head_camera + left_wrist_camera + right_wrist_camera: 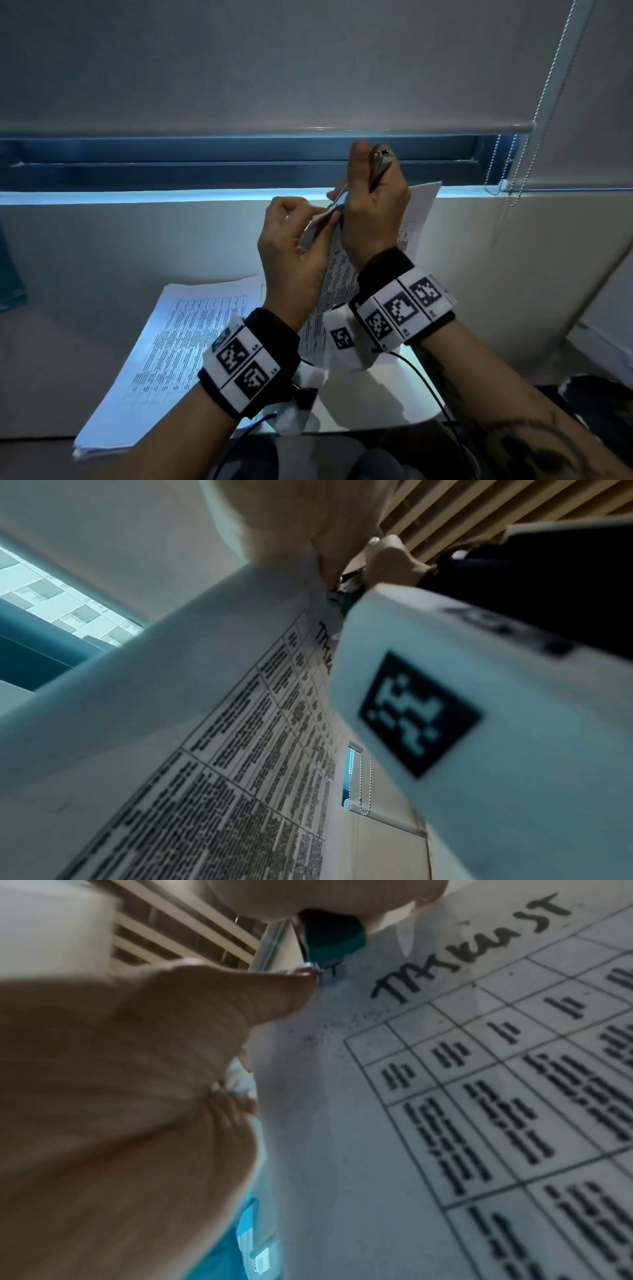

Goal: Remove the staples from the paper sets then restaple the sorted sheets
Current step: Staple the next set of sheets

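Paper set [416,219], printed with tables, is held raised above the tabletop [68,359], with the left hand [291,246] pinching its top corner between curled fingers. Right hand [373,209] grips a metal stapler [378,162], fingers wrapped around it, nose at that corner. A second paper stack [178,346] lies flat on the tabletop below.

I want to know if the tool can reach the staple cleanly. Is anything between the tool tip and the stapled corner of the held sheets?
Nothing visible. The stapler in the right hand meets the corner of the paper set directly; the left hand pinches that corner from the side.
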Available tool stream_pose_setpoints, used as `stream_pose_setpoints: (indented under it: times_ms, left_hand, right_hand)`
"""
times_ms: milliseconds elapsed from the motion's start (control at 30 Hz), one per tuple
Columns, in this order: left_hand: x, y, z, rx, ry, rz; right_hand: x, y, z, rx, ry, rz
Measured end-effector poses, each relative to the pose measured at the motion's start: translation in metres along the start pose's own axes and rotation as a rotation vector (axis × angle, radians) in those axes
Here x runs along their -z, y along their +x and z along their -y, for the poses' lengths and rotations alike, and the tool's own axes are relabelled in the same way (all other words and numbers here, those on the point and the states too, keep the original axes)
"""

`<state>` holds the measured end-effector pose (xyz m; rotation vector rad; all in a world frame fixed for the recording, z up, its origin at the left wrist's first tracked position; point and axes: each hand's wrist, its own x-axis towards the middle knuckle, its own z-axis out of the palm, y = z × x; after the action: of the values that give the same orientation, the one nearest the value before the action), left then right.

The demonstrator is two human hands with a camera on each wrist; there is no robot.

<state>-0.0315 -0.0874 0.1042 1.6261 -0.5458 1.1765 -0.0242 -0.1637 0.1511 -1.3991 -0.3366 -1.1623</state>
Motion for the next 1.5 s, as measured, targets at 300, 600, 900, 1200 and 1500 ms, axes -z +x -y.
stream_pose_setpoints:
  times_ms: [300, 600, 900, 1200, 1500]
  left_hand:
    - [-0.003, -0.008, -0.002, 0.013, -0.041, -0.016]
    - [-0.010, -0.010, -0.009, 0.118, -0.136, 0.029]
    - [-0.003, 0.004, -0.002, 0.222, -0.198, 0.056]
    - [0.004, 0.012, 0.005, 0.322, -0.218, 0.087]
    - [0.014, 0.017, 0.017, 0.480, -0.328, 0.225]
  right_hand:
    - [-0.002, 0.002, -0.006, 0.068, -0.144, 0.011]
    - [-0.005, 0.010, -0.006, -0.009, -0.168, 0.023]
    - [0.071, 0.041, -0.001, -0.029, 0.044, -0.366]
    - [0.141, -0.047, -0.073, -0.356, -0.139, -0.062]
    - [0.140, -0.042, -0.093, -0.610, -0.036, 0.067]
